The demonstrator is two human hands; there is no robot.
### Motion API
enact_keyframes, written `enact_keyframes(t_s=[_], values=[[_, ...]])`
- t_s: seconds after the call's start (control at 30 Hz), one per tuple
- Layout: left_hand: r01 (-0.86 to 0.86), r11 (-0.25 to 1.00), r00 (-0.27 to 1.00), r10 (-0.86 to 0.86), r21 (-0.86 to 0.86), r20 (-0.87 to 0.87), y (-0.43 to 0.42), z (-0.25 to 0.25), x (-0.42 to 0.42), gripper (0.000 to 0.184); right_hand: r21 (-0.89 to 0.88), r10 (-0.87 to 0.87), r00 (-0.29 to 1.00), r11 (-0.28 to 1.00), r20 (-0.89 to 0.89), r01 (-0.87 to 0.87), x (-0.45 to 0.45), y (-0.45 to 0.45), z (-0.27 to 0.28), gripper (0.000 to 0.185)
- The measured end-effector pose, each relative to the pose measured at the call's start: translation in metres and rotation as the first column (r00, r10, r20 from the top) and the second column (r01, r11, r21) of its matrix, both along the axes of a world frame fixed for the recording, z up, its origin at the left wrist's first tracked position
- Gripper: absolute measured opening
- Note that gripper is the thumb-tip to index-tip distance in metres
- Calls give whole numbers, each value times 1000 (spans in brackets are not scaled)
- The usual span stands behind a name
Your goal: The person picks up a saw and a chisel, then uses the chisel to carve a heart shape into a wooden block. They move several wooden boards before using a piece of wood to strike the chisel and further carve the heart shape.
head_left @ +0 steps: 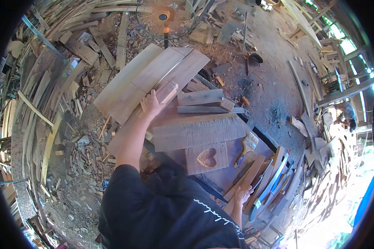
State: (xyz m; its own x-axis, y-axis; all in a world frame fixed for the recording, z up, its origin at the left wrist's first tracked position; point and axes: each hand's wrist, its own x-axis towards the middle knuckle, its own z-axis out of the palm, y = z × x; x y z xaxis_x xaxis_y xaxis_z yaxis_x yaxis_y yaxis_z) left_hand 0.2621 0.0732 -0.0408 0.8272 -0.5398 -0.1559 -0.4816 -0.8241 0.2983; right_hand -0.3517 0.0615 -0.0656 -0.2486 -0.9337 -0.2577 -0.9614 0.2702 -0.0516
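Observation:
My left hand (152,103) rests on pale wide boards (153,74), its fingers spread at the near edge. Right beside its fingers lies a small wooden block (169,92). My right hand (242,195) is low at the right, its fingers curled round the lower end of a wooden strip (253,172). Next to that strip lies a handsaw (274,178) with a blue-green handle. Between my hands are a rough-sawn board (199,133), a wooden piece with a heart-shaped cutout (195,166) and a brush (247,147) with pale bristles.
Two narrow wooden pieces (201,97) lie beyond the rough board. A round wire-guarded fan (164,18) stands at the far side. Offcuts and chips (83,162) litter the ground at left. Long planks (33,112) are stacked at the far left, with more wood (332,166) at right.

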Motion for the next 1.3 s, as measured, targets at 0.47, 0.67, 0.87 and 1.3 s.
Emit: enact_keyframes(t_s=[0.47, 0.67, 0.87, 1.3], values=[[-26, 1000, 998, 27, 12, -50, -10, 9, 0, 72, -43, 40, 999, 998, -35, -42, 1, 0, 0, 69], [-76, 997, 984, 79, -24, 158, -12, -6, -11, 54, -43, 95, 995, 995, 30, -94, -1, -3, 1, 71], [-139, 990, 971, 138, -11, 194, -14, -8, -14, 47, -143, 228, 968, 960, -103, -242, -38, -9, -42, 72], [181, 833, 980, -108, -522, 167, 47, 22, -153, 80, 67, 143, 989, 988, -34, -140, -28, -21, -28, 76]])
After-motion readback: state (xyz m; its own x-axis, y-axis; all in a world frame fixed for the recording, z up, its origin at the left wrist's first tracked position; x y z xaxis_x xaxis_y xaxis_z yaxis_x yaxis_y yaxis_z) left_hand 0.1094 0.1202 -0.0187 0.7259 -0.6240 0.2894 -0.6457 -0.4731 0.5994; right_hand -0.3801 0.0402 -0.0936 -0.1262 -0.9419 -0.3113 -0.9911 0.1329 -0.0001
